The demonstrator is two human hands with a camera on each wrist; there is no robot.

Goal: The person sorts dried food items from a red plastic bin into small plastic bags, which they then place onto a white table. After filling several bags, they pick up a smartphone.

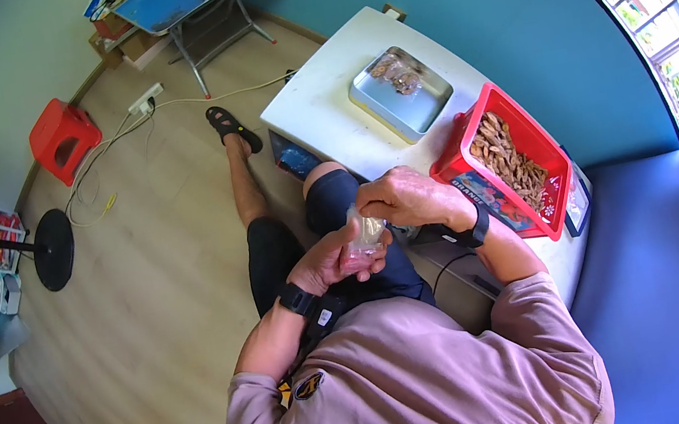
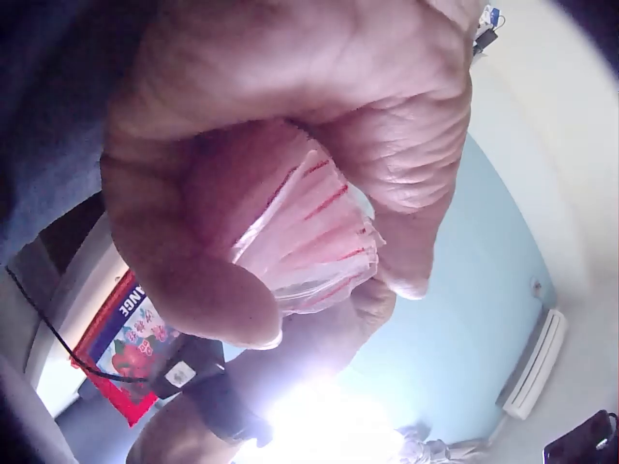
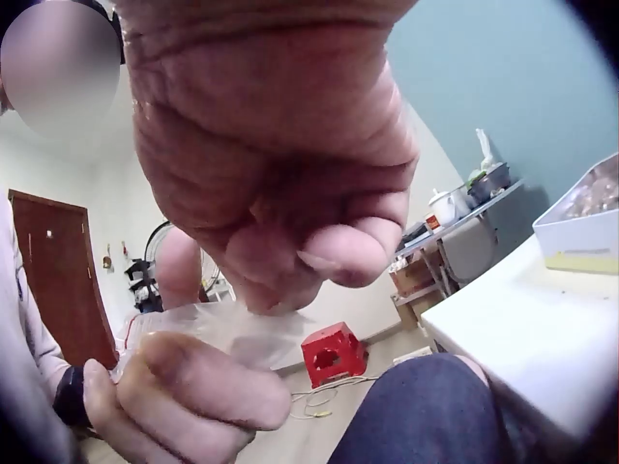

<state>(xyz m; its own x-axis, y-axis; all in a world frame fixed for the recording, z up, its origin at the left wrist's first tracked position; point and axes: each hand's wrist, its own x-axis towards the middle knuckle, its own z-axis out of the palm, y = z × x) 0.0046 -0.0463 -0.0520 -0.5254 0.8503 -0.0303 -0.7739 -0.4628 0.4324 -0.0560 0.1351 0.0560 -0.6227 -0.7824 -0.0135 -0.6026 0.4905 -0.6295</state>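
My left hand (image 1: 329, 258) grips a bundle of small clear plastic bags with red lines (image 2: 319, 227), its fingers and thumb curled round it. Seen in the left wrist view, the bag edges fan out between thumb and fingers. My right hand (image 1: 409, 198) is at the upper end of the bundle, pinching clear plastic (image 3: 256, 333) with curled fingers. Both hands are above the lap. To the right, a red basket (image 1: 454, 159) holds many brown, elongated dried pieces (image 1: 506, 161). Filled clear bags (image 1: 399, 74) lie in a shallow metal tin (image 1: 422, 113).
The tin and basket stand on a white table (image 1: 311, 95) beside the right knee. A blue padded seat (image 1: 654, 267) is at the right. Across the floor are a red stool (image 1: 64, 139), cables with a power strip (image 1: 146, 99), a fan base (image 1: 54, 251) and a blue folding table (image 1: 183, 3).
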